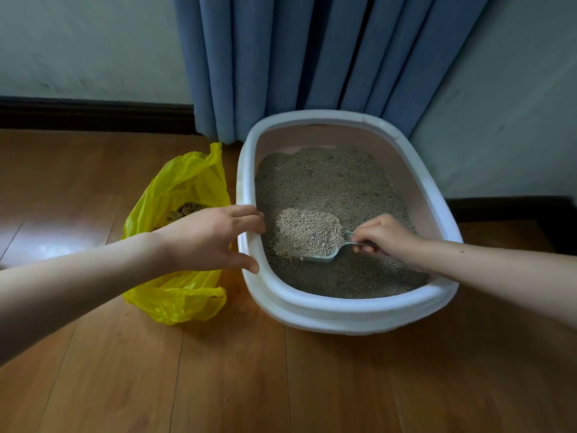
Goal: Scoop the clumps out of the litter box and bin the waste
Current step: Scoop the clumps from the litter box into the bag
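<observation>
A white oval litter box [343,310] sits on the wooden floor, filled with grey-brown litter [327,182]. My right hand [387,235] grips the handle of a pale green scoop [324,256] inside the box. The scoop carries a heap of light-coloured litter [307,231] just above the surface. My left hand [212,237] grips the box's left rim, fingers over the edge and thumb on the outer side. A yellow plastic bag [181,189] lies open on the floor left of the box, with dark clumps [184,210] inside; my left forearm hides part of it.
Blue curtains [312,57] hang right behind the box. A pale wall with a dark skirting board [93,115] runs along the back and to the right. A few spilled granules [240,304] lie on the wooden floor [249,385] between bag and box.
</observation>
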`<state>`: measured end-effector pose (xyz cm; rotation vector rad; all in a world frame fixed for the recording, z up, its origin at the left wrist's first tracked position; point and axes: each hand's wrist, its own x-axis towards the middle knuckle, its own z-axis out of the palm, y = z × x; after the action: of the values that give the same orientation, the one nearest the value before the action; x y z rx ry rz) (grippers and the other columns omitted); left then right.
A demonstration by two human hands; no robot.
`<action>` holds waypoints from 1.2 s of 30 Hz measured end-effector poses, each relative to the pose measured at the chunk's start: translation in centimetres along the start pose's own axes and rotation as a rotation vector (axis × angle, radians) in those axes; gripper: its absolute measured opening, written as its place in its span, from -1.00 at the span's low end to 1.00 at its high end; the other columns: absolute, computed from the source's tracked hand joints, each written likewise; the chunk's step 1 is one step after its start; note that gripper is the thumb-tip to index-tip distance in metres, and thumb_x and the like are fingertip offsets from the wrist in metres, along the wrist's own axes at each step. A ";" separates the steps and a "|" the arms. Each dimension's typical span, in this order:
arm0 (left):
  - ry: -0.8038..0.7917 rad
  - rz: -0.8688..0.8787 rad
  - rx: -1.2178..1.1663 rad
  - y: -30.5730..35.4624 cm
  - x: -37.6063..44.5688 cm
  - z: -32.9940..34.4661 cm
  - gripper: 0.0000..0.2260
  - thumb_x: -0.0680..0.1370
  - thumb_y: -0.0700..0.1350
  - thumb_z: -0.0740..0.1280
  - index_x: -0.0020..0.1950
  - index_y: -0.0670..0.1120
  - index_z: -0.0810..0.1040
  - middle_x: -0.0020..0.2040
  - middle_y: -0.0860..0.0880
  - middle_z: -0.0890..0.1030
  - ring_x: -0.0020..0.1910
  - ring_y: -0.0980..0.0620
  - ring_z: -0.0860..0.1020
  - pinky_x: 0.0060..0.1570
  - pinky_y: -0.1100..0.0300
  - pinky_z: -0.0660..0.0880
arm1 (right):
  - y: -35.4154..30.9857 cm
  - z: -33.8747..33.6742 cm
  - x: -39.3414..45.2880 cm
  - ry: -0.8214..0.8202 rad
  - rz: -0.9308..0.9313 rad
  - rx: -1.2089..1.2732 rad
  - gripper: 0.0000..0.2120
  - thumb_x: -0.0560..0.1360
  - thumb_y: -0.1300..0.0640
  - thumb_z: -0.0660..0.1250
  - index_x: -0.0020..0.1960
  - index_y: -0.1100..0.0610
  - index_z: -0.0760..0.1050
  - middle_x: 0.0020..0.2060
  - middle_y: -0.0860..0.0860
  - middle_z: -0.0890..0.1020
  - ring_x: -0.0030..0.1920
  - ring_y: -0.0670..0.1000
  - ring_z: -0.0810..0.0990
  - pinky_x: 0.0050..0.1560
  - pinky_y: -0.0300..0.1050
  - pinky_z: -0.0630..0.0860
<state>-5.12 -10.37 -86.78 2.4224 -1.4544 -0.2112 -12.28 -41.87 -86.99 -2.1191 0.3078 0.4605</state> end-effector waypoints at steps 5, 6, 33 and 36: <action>-0.008 -0.004 0.006 0.1 0.0 -0.1 -0.46 0.40 0.32 0.30 0.21 -0.02 0.51 0.22 0.04 0.50 0.24 0.05 0.50 0.07 0.22 0.47 | 0.2 -0.9 -0.1 0.067 -0.027 -0.015 -0.72 0.49 0.22 0.30 -0.38 0.18 0.59 -0.59 -0.05 0.46 -0.51 -0.13 0.38 -0.31 -0.20 0.29; -0.009 -0.002 0.009 0.1 0.0 -0.1 -0.47 0.40 0.32 0.30 0.21 -0.01 0.51 0.22 0.04 0.50 0.23 0.05 0.50 0.07 0.24 0.46 | 0.2 -1.1 -0.2 0.052 -0.035 -0.038 -0.72 0.48 0.21 0.31 -0.40 0.16 0.59 -0.59 -0.06 0.47 -0.50 -0.13 0.38 -0.28 -0.18 0.30; -0.039 -0.031 0.018 0.4 0.0 -0.4 -0.44 0.40 0.33 0.26 0.26 0.02 0.49 0.28 0.07 0.47 0.26 0.06 0.47 0.12 0.22 0.49 | -1.0 -1.0 -1.0 0.071 -0.008 -0.082 -0.74 0.49 0.21 0.28 -0.36 0.20 0.58 -0.59 -0.06 0.44 -0.54 -0.16 0.34 -0.45 -0.32 0.25; -0.044 -0.039 0.012 0.4 0.0 -0.4 -0.43 0.40 0.33 0.25 0.28 0.02 0.48 0.31 0.06 0.45 0.31 0.07 0.44 0.16 0.25 0.45 | -1.1 -0.9 -1.0 0.089 -0.039 -0.105 -0.72 0.48 0.21 0.27 -0.38 0.19 0.57 -0.59 -0.06 0.44 -0.52 -0.15 0.36 -0.36 -0.20 0.28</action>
<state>-5.37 -10.48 -86.30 2.4723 -1.4319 -0.2668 -12.61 -42.01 -85.27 -2.2478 0.2980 0.3672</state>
